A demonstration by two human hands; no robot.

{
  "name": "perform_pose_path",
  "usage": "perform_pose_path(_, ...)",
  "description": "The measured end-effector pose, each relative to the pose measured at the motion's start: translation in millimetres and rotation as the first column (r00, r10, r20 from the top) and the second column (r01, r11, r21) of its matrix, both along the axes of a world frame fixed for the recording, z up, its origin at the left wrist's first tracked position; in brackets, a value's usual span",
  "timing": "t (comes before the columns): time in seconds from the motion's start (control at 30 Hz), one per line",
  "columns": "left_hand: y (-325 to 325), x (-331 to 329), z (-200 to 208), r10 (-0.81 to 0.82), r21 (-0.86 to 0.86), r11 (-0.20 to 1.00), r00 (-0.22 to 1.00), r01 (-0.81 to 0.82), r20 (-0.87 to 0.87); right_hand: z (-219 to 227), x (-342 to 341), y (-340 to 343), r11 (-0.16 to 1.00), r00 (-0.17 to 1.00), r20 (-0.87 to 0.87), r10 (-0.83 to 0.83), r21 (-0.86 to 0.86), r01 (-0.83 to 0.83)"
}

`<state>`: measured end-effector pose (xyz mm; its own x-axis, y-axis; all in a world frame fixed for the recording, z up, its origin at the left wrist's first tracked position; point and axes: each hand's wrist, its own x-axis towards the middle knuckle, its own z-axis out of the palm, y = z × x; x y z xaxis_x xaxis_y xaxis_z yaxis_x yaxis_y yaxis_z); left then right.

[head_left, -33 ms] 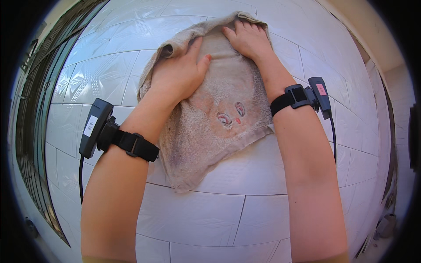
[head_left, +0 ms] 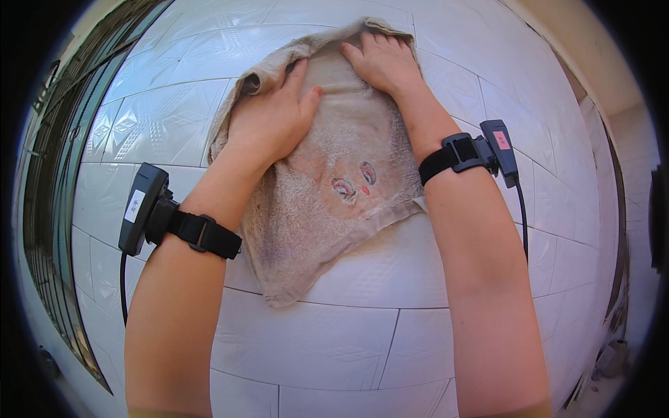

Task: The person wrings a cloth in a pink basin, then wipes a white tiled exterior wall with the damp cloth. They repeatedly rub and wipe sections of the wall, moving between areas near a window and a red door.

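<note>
A worn grey-beige towel (head_left: pixel 306 237) with a faded printed face lies flat on a white tiled wall (head_left: pixel 306 341). Along its top, the edge is rolled or folded over. My left hand (head_left: pixel 275 115) rests on the towel's upper left, fingers stretched upward and thumb held apart; some fingertips go under the rolled edge. At the upper right my right hand (head_left: pixel 380 63) lies flat on the cloth, thumb out to the side, with its fingertips against the folded top edge. Each wrist carries a black strap (head_left: pixel 202 233) with a small black device and a cable.
On the left stands a dark barred window or grille (head_left: pixel 52 230). The tiled surface ends at the right, where a narrow ledge holds a dark round object (head_left: pixel 613 359) at the lower right. A beige wall (head_left: pixel 592 56) fills the upper right corner.
Both hands and the towel have slid slightly to the left across the tiles. Their hold on the cloth looks the same.
</note>
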<state>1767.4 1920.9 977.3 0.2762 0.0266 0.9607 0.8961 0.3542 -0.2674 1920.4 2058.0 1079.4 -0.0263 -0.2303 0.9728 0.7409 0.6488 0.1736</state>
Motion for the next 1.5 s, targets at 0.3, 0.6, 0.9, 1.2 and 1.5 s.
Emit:
perform_pose_path(0.3,2.1,-18.5,5.9,0.133,0.068,0.988,0.990,-0.137,0.050,-8.9,-20.3,-2.8,0.987,0.986,0.128,0.107,0.110,-0.121)
perform_pose_path(0.6,-5.2,-6.3,0.4,0.171,-0.009,0.985,0.978,-0.171,0.119,-10.2,-6.0,-10.5,0.973,0.973,0.156,0.168,0.132,-0.189)
perform_pose_path(0.9,-8.1,-23.8,-24.4,0.151,-0.029,0.988,0.980,-0.148,0.127,-9.7,-13.1,-15.5,0.949,0.940,0.245,0.239,0.146,-0.280)
perform_pose_path(1.2,-4.5,-29.5,-24.5,0.142,-0.001,0.990,0.987,-0.142,0.076,-2.4,-27.7,-14.8,0.951,0.962,0.216,0.165,0.224,-0.214)
perform_pose_path(1.5,8.6,-22.9,-28.5,0.116,0.047,0.992,0.993,-0.115,-0.022,-12.8,-14.9,11.6,0.913,0.982,0.159,0.104,0.376,-0.158)
